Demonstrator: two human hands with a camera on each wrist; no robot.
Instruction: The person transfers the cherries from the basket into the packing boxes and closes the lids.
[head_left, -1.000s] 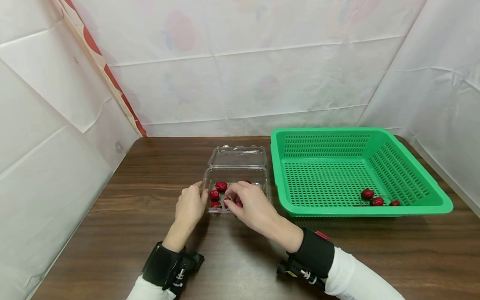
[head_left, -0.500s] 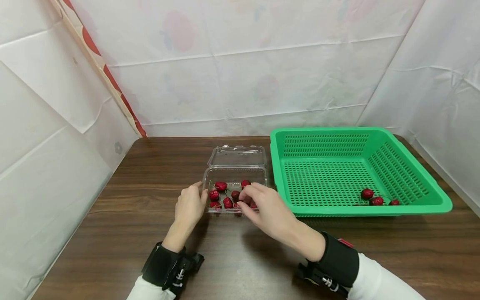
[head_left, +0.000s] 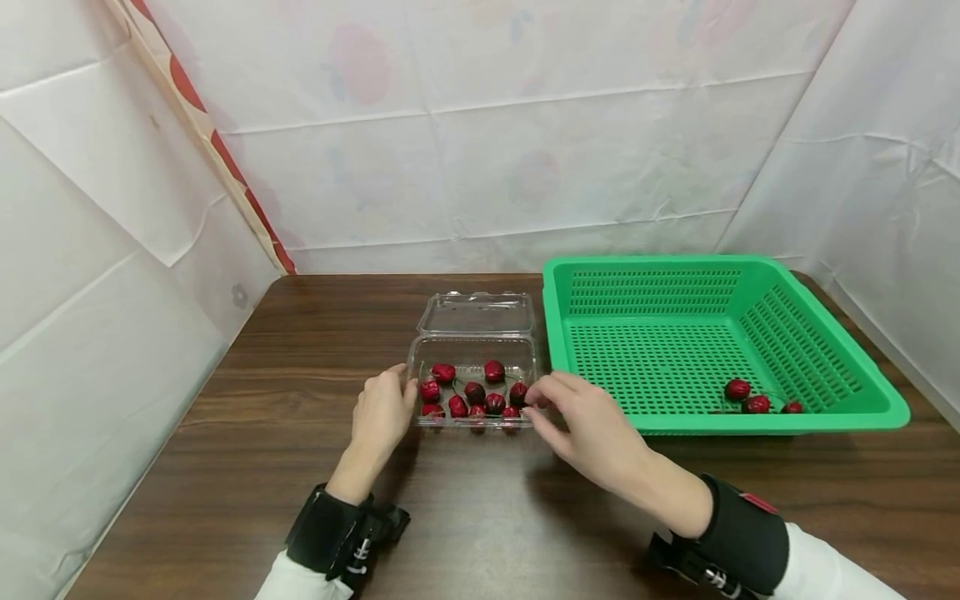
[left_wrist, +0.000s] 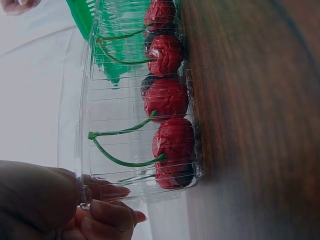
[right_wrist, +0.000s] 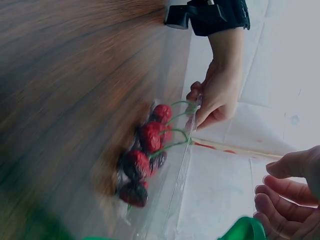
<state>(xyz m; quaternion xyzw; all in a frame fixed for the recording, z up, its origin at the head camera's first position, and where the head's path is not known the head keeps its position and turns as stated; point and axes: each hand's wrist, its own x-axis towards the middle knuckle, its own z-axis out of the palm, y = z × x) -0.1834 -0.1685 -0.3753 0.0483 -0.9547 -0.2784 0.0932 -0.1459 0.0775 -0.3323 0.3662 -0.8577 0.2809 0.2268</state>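
A clear plastic clamshell box lies on the table with its lid folded back, away from the person. Inside are several dark red cherries; green stems show through the wall in the left wrist view. My left hand pinches the box's left rim between thumb and fingers. By the box's right front corner is my right hand, its fingers loosely bent with nothing between them. The right wrist view shows those fingers apart from the box.
To the right stands a green plastic basket, close beside the box. A few more cherries lie in its front right part. White sheeting rises behind the brown wooden table and along both sides.
My right hand has moved right, from over the cherries to the box's right front corner, uncovering the cherries beneath it. The left hand has stayed at the rim.
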